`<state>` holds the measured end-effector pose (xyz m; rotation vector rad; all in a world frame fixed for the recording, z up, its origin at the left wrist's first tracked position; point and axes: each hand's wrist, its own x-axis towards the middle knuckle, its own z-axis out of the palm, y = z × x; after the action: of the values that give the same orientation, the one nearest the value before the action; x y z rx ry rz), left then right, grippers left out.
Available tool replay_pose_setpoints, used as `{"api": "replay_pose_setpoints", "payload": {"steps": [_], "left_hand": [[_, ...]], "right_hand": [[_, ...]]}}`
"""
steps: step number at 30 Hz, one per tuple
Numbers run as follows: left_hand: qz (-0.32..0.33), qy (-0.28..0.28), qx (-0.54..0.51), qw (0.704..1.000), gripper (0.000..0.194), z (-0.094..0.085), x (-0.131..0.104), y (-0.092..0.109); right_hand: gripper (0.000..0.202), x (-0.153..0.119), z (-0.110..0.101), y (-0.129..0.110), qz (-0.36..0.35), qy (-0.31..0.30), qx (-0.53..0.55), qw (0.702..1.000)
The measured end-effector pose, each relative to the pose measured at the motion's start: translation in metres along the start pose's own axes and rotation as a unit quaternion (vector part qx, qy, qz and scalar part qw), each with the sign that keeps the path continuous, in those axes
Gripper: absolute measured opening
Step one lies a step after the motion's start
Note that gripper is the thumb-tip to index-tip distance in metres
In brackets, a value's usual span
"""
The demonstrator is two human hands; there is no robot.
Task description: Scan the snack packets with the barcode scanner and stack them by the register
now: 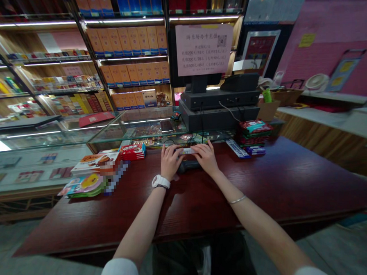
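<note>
Near the far side of the dark red table [129,214], my left hand [170,160] and my right hand [206,156] face each other. Between their fingertips is a small, narrow white packet [188,151], gripped at both ends; its print is too small to read. Just below the packet, on the table, lies a black handheld scanner [190,165], partly covered by my left hand. A white watch [160,181] is on my left wrist, and a thin bangle [237,200] circles my right forearm.
Red boxes [133,151], a white-and-orange box [94,163] and colourful packs [84,185] sit at left. To the right are a long blue-white pack [237,149], purple packs [255,150] and stacked packets [255,127]. A cash register [213,111] and glass counter [109,131] stand behind.
</note>
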<state>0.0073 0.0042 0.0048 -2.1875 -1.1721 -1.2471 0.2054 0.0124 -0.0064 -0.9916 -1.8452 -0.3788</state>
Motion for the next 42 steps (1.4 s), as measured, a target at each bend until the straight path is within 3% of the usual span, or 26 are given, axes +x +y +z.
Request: {"api": "replay_pose_setpoints", "payload": {"steps": [9,18,27,42], "left_hand": [[0.062,-0.047,-0.018,0.997,0.024,0.001,0.000,0.004],[0.024,-0.049,-0.015,0.998,0.021,0.000,-0.001,-0.007],[0.020,-0.051,-0.002,0.999,0.023,0.001,-0.001,-0.007],[-0.039,-0.019,0.010,0.999,0.025,-0.002,0.000,-0.021]], "right_hand": [[0.038,-0.003,0.005,-0.008,-0.019,-0.022,0.012,1.000],[0.030,-0.001,0.000,0.000,0.024,-0.057,0.015,0.998],[0.026,-0.001,0.001,0.003,0.013,-0.060,0.016,0.998],[0.022,0.000,-0.002,0.020,0.043,-0.009,0.010,0.999]]}}
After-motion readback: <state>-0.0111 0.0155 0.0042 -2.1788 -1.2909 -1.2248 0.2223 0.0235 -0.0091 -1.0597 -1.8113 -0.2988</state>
